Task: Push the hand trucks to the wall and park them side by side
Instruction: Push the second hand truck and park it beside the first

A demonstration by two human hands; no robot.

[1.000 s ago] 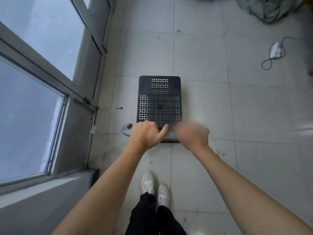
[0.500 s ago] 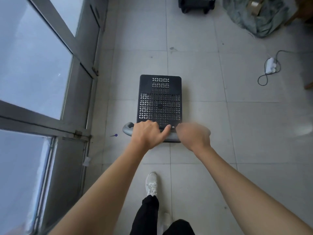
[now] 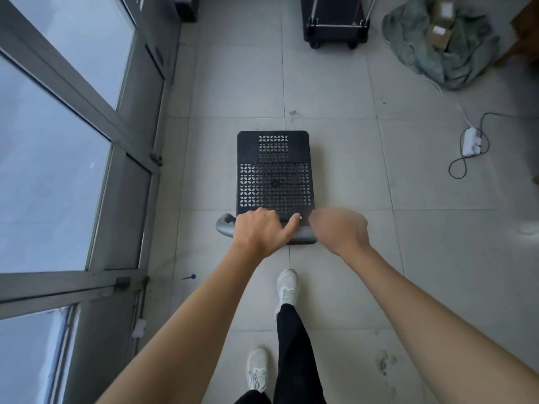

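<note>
A black hand truck (image 3: 274, 170) with a perforated flat deck stands on the tiled floor right in front of me. Its grey handle bar (image 3: 225, 226) runs across the near end. My left hand (image 3: 259, 232) is wrapped over the bar's left half. My right hand (image 3: 339, 228) is closed on the bar's right half and looks blurred. A second black hand truck (image 3: 335, 21) stands at the far end of the floor, near the top of the view, partly cut off.
A glass window wall with grey frames (image 3: 125, 141) lines the left side. A green cloth heap with cardboard boxes (image 3: 440, 39) lies at the far right. A white power strip with a black cable (image 3: 471, 144) lies on the floor to the right. My feet are behind the truck.
The truck and I have rolled forward along the window wall. The second hand truck and cloth heap have come into view and closer. Both hands stay on the handle.
</note>
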